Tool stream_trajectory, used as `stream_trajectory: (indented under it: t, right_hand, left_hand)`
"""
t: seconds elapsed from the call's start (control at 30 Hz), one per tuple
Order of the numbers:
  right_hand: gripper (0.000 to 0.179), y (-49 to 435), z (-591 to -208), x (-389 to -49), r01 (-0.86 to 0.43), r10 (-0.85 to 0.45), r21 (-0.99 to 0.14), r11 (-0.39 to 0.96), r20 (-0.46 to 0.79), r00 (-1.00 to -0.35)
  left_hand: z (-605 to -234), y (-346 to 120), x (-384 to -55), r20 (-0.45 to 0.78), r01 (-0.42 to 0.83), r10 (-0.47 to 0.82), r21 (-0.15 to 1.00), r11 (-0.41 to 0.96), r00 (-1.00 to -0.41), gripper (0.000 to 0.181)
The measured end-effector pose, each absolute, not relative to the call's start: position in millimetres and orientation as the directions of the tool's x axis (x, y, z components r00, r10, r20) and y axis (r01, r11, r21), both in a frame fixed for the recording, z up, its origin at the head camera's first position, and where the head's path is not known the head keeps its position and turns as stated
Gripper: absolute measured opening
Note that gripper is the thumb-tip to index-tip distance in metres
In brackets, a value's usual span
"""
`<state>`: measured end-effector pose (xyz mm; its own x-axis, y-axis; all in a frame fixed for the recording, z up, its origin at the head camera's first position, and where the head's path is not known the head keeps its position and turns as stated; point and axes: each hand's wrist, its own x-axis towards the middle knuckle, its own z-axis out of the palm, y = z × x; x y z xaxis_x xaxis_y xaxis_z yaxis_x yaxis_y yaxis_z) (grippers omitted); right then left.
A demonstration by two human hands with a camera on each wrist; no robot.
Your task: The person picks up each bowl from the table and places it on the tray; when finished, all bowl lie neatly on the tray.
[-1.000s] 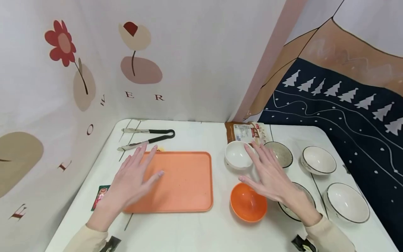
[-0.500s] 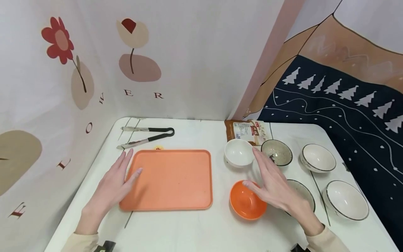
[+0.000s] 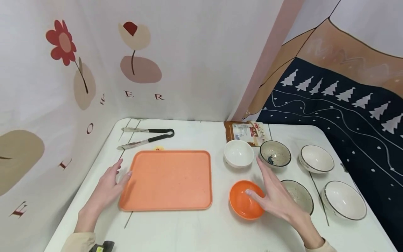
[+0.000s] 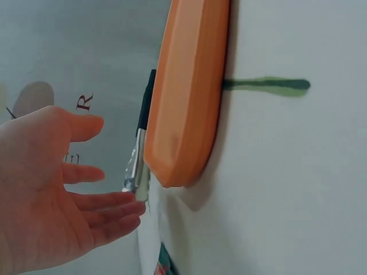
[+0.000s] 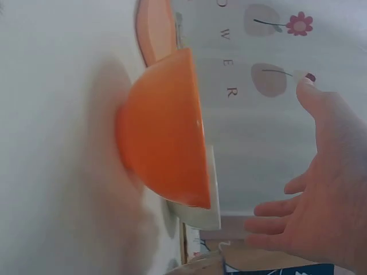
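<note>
My left hand [image 3: 107, 186] is beside the left edge of an orange tray [image 3: 170, 182], fingers loosely bent and nothing in them. In the left wrist view the tray [image 4: 189, 97] stands past the spread thumb and fingertips. Over the right edge of an orange bowl [image 3: 240, 204] hovers my right hand [image 3: 278, 197], thumb apart from the fingers and holding nothing. The right wrist view shows the orange bowl [image 5: 163, 132] from the side, apart from the palm. A white bowl [image 3: 238, 154] sits behind it, and a speckled grey bowl [image 3: 297, 196] is partly hidden by the right hand.
Black-handled tongs [image 3: 148, 136] lie behind the tray, with a small yellow item [image 3: 159, 148] at its back edge. A brown food packet [image 3: 245, 132] is at the back. Another grey bowl [image 3: 277, 152] and two cream bowls [image 3: 317, 158] stand on the right.
My left hand has moved left and back from over the tray to its side. My right hand has drawn slightly toward me from the white bowl, over the orange bowl's edge.
</note>
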<state>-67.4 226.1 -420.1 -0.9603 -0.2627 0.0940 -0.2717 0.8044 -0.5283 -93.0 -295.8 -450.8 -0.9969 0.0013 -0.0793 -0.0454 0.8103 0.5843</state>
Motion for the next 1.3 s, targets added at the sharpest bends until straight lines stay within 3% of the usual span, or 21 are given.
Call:
stream_trajectory:
  t: [0.37, 0.7, 0.9, 1.3]
  right_hand:
    - [0.101, 221, -437, -55, -0.252, -0.25, -0.559, 0.79, 0.082, -0.965]
    - [0.108, 215, -452, -45, -0.22, -0.238, -0.557, 0.8, 0.043, -0.97]
    - [0.119, 212, -459, -42, -0.259, -0.271, -0.516, 0.816, 0.054, -0.961]
    - [0.123, 213, -460, -40, -0.321, -0.314, -0.489, 0.811, 0.1, -0.944]
  left_hand:
    - [-466, -297, -106, -0.109, -0.088, -0.027, 0.601, 0.795, -0.994, 0.073]
    - [-474, -297, -115, -0.088, -0.082, -0.036, 0.604, 0.793, -0.995, 0.054]
    - [-477, -298, -116, -0.06, -0.065, -0.036, 0.614, 0.786, -0.998, 0.043]
    - [-479, -299, -119, -0.084, -0.096, -0.056, 0.613, 0.784, -0.995, 0.04]
